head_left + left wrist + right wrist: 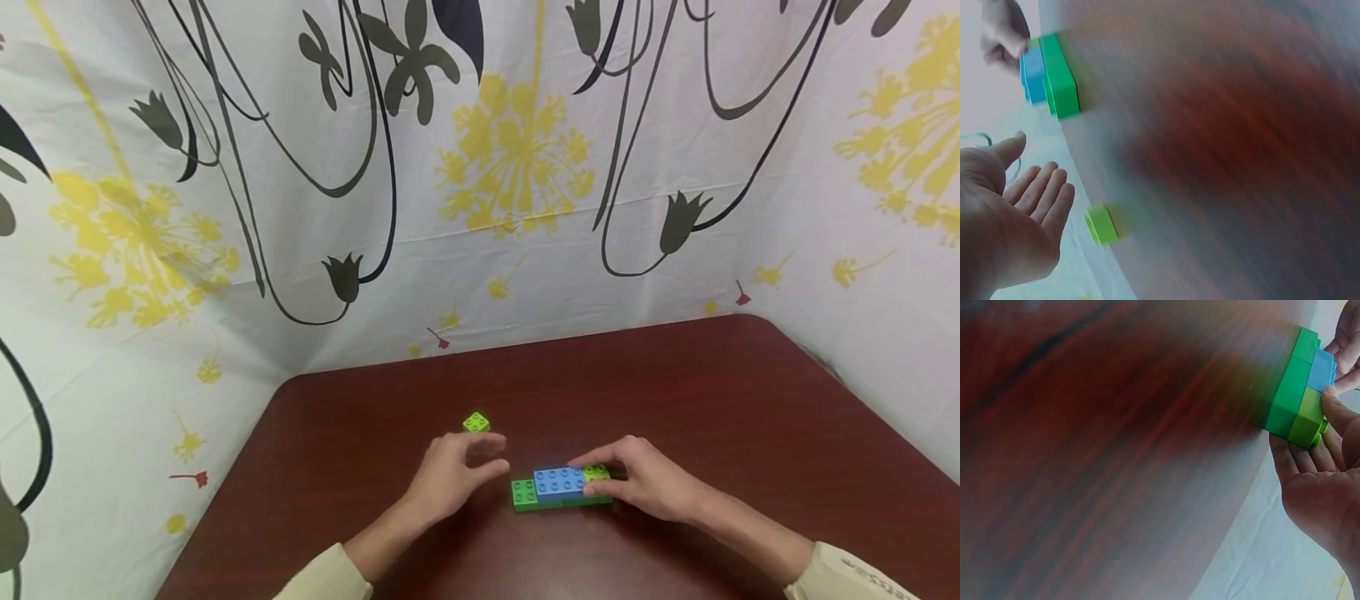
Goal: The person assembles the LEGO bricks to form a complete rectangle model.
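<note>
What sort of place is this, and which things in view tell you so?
Probably an indoor tabletop building corner, though the wider room is hidden: a reddish-brown table, floral-patterned sheeting behind and beside it, and joined toy bricks on top.

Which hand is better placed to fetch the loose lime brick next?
Probably the left hand: it is empty and nearer the loose lime brick, while the right hand pinches the brick stack.

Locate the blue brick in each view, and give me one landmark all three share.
Head: the blue brick lies slightly right of centre, lower half.
Left wrist: upper left, near the left edge.
Right wrist: upper right, near the right edge.
Shared landmark: the darker green base under it.
</note>
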### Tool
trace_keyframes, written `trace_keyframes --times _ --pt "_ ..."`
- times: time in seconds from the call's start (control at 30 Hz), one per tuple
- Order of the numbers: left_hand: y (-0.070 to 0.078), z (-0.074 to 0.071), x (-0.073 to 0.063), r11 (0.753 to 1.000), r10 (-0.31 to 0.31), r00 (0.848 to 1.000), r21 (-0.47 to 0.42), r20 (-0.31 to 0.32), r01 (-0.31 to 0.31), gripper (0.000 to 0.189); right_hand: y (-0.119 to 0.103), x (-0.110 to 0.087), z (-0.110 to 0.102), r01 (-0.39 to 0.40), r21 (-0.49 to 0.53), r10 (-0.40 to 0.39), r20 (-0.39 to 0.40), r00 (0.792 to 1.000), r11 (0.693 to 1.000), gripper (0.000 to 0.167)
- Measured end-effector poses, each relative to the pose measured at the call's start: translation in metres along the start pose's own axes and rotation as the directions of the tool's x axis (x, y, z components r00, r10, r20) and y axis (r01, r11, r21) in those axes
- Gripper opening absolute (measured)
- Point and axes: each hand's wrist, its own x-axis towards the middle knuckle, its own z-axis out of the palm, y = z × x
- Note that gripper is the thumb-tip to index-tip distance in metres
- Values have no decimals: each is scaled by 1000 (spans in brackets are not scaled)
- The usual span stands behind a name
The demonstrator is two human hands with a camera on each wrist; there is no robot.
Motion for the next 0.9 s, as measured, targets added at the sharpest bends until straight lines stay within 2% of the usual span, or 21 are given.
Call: trace_keyframes --times 0.2,0.37,0.6,0.9 --pt "-21 -15 5 1000 -16 990 16 -142 18 38 1 -1 0 -1 -6 2 2 1000 1000 38" --pt "-32 -21 12 999 -44 977 5 -207 46 43 1 -1 0 1 -6 -1 0 1000 1000 38" --pt "-41 -21 20 995 -99 973 10 -209 103 54 -1 -1 0 -11 3 11 2 1000 1000 37" --pt "-47 -15 27 987 -161 975 -1 -156 163 70 -1 0 0 -23 6 23 4 1000 1000 37"
